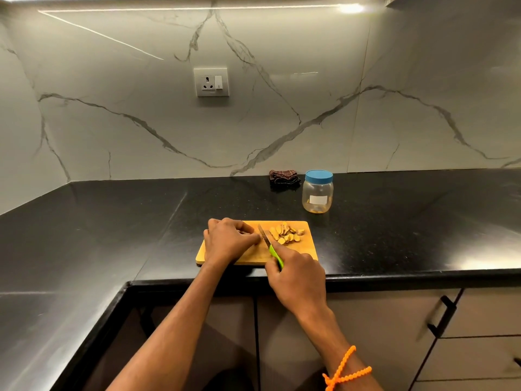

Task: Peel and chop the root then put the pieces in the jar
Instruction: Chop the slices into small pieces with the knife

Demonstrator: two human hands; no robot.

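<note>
A wooden cutting board lies near the counter's front edge. My left hand rests on its left half, fingers curled over a piece of root that is mostly hidden. My right hand grips a green-handled knife, whose blade stands on the board just right of my left fingertips. A pile of yellow root slices lies to the right of the blade. A clear plastic jar with its blue lid on stands behind the board, with a few pieces at its bottom.
A folded dark cloth lies against the marble wall, left of the jar. The black counter turns a corner at the left. A wall socket sits above. Cabinet drawers with black handles are below right.
</note>
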